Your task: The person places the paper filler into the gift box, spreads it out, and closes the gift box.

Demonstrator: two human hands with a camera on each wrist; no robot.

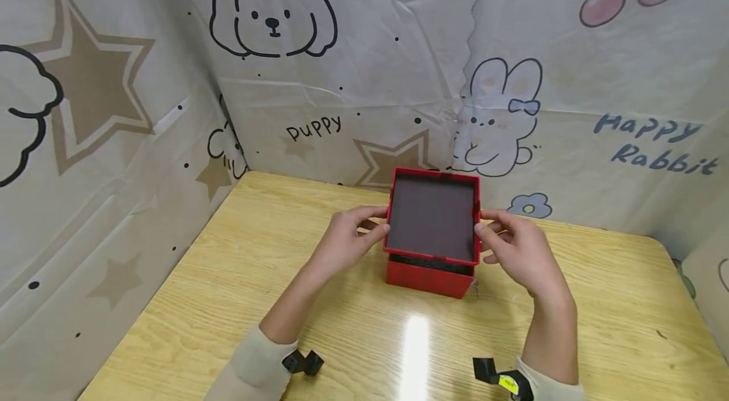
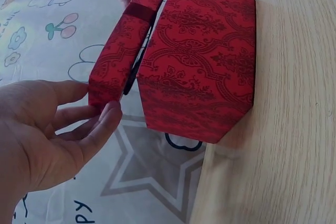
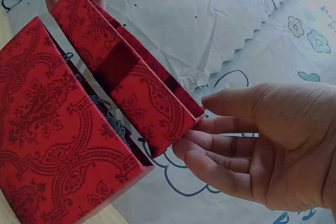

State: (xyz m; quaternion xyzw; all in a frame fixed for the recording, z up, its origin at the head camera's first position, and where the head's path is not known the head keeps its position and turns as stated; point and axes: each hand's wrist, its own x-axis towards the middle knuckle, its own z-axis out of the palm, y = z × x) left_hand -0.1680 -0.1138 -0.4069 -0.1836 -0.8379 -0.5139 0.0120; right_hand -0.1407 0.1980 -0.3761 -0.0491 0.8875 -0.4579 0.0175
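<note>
A red patterned box [image 1: 429, 277] stands on the table. Over its top is a shallow square red lid [image 1: 434, 217], its dark inner side facing up. The left hand [image 1: 353, 240] pinches the lid's left edge between thumb and fingers, while the right hand [image 1: 518, 249] grips the opposite edge. A narrow gap separates the lid [image 3: 121, 72] from the box [image 3: 58, 124] in the right wrist view, and dark shredded filling [image 3: 113, 116] pokes out there. Seen from the left wrist, a dark red band [image 2: 140, 11] crosses the lid's side wall.
The light wooden table [image 1: 273, 224] meets a printed cloth [image 1: 364, 72] at the back and left. A bright light reflection [image 1: 416, 357] lies on the tabletop in front of the box. Black camera mounts [image 1: 302, 363] sit at both wrists.
</note>
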